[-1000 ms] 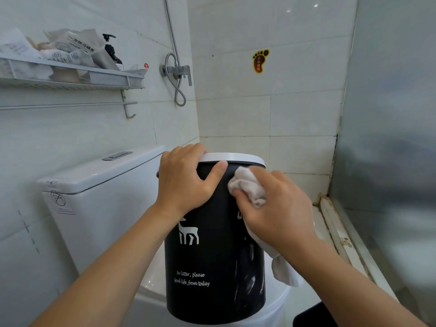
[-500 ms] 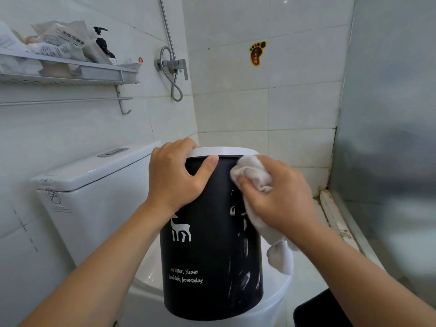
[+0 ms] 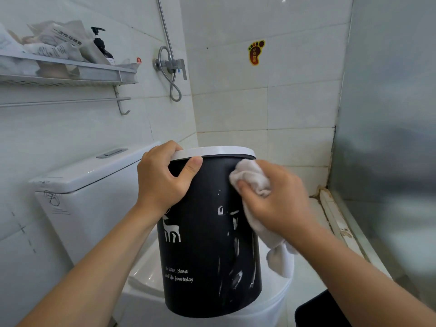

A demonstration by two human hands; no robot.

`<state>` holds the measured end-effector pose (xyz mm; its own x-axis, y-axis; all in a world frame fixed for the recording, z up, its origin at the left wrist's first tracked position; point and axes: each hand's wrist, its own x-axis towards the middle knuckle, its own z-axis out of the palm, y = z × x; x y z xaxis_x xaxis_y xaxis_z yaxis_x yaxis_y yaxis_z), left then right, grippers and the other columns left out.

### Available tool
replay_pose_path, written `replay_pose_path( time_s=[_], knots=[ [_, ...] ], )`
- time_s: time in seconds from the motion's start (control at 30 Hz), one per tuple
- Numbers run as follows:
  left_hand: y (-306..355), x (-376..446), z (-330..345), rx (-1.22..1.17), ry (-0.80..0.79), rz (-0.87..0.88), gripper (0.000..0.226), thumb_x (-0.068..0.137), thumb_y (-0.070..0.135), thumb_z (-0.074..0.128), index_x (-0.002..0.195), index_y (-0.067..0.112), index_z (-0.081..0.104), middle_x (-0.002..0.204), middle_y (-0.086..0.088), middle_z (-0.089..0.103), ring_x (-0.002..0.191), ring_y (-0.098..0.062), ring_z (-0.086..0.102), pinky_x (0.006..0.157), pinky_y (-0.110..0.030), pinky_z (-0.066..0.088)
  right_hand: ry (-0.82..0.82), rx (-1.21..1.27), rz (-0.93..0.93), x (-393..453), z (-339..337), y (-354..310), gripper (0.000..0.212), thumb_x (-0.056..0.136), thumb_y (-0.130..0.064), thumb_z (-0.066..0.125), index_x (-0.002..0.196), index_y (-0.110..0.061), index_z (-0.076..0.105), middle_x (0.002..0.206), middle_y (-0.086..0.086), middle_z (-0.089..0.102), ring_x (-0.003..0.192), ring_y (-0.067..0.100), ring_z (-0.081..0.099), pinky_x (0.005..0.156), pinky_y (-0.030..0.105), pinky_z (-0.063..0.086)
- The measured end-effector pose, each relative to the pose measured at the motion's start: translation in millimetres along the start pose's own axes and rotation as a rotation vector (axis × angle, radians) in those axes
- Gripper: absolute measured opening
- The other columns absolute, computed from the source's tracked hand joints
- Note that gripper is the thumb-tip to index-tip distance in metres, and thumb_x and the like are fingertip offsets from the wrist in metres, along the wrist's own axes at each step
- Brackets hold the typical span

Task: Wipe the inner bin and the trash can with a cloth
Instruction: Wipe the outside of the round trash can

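Observation:
A black trash can (image 3: 207,244) with a white rim, a white deer print and small white lettering stands on the closed toilet lid. My left hand (image 3: 162,178) grips its upper left edge, fingers over the rim and thumb on the black wall. My right hand (image 3: 278,199) holds a crumpled white cloth (image 3: 252,178) against the upper right side of the can, just below the rim. The cloth's loose end hangs down beside the can. Wet streaks shine on the can's right side. The inside of the can is hidden.
The white toilet (image 3: 146,277) and its cistern (image 3: 77,175) stand against the left wall. Above them hangs a shelf (image 3: 70,72) with packets and a pump bottle. A shower hose (image 3: 172,74) is in the corner. A dark object (image 3: 316,310) sits at the floor's lower right.
My right hand has slid the cloth up and to the right along the can's upper side. My left hand keeps its grip on the rim.

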<state>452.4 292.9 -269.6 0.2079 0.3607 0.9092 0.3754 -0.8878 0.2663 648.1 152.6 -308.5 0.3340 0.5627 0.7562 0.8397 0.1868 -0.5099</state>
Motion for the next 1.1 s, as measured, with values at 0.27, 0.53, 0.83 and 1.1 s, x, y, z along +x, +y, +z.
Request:
replay_pose_path(
  time_s=[0.27, 0.53, 0.83, 1.1],
  knots=[
    [-4.1, 4.7, 8.3, -0.009, 0.007, -0.035, 0.046, 0.087, 0.055, 0.06, 0.072, 0.013, 0.048, 0.064, 0.008, 0.047, 0.063, -0.023, 0.046, 0.063, -0.034, 0.034, -0.024, 0.055, -0.112, -22.0, 10.9, -16.6, 0.019, 0.088, -0.046, 0.069, 0.104, -0.039, 0.062, 0.08, -0.013, 0.062, 0.074, 0.011, 0.06, 0.063, 0.038, 0.053],
    [-5.9, -0.6, 5.6, -0.068, 0.026, -0.082, 0.043, 0.085, 0.055, 0.062, 0.07, 0.018, 0.047, 0.06, 0.01, 0.045, 0.06, -0.021, 0.045, 0.058, -0.031, 0.032, 0.048, 0.047, 0.112, -3.9, 10.2, 11.5, 0.022, 0.09, -0.05, 0.069, 0.09, -0.029, 0.062, 0.074, -0.009, 0.066, 0.073, 0.013, 0.064, 0.066, 0.043, 0.055],
    [-5.1, 3.2, 11.8, -0.054, 0.036, -0.088, 0.048, 0.083, 0.056, 0.061, 0.069, 0.012, 0.049, 0.059, 0.007, 0.046, 0.058, -0.024, 0.046, 0.055, -0.032, 0.034, -0.067, 0.022, -0.167, -14.7, 11.8, -12.2, 0.024, 0.087, -0.051, 0.065, 0.11, -0.04, 0.065, 0.082, -0.013, 0.06, 0.074, 0.01, 0.058, 0.061, 0.036, 0.051],
    [-7.0, 2.3, 10.7, -0.095, 0.024, -0.102, 0.044, 0.083, 0.051, 0.061, 0.065, 0.014, 0.044, 0.057, 0.006, 0.041, 0.057, -0.023, 0.04, 0.054, -0.032, 0.03, 0.076, 0.031, 0.123, -11.6, 12.3, 17.9, 0.028, 0.093, -0.042, 0.069, 0.076, -0.036, 0.048, 0.067, -0.01, 0.056, 0.065, 0.012, 0.057, 0.056, 0.037, 0.045]
  ],
)
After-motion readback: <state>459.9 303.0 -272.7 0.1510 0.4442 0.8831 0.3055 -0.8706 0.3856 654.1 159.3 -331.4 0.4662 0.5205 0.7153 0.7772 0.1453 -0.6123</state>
